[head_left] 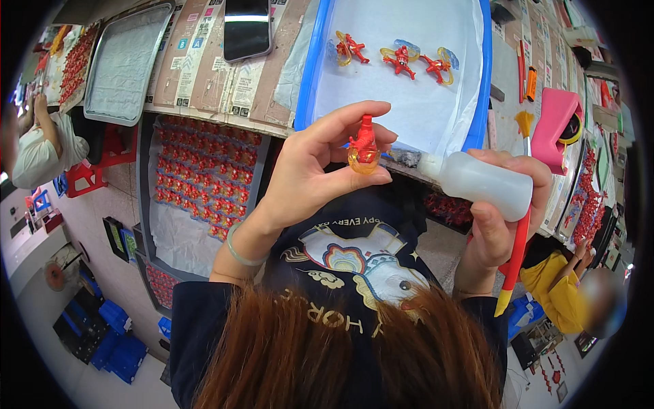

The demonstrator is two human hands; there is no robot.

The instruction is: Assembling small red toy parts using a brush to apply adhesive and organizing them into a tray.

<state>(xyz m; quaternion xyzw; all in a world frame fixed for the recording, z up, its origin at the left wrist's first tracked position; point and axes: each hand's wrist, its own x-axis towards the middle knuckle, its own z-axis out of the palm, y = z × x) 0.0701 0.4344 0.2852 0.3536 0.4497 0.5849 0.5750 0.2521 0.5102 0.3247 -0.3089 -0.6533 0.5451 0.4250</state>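
My left hand [300,167] pinches a small red figurine [364,144] with a clear orange base, between thumb and fingers in front of my chest. My right hand [494,235] is wrapped round a whitish squeeze bottle [485,183], tilted sideways. Its nozzle points left at the figurine; whether the tip touches it I cannot tell. A paintbrush [519,255] with a red, yellow-ended handle also runs through the right hand, bristles up. Just beyond my hands, three red figurines [400,61] with clear yellow and blue parts lie in a white-lined blue tray [485,75].
Left of the tray are a phone [247,31] and a lined metal tray [129,61]. Below the table edge at left, a grey crate [144,198] holds rows of figurines. A pink tape dispenser [555,129] and an orange cutter [531,84] lie right. Other people sit at both sides.
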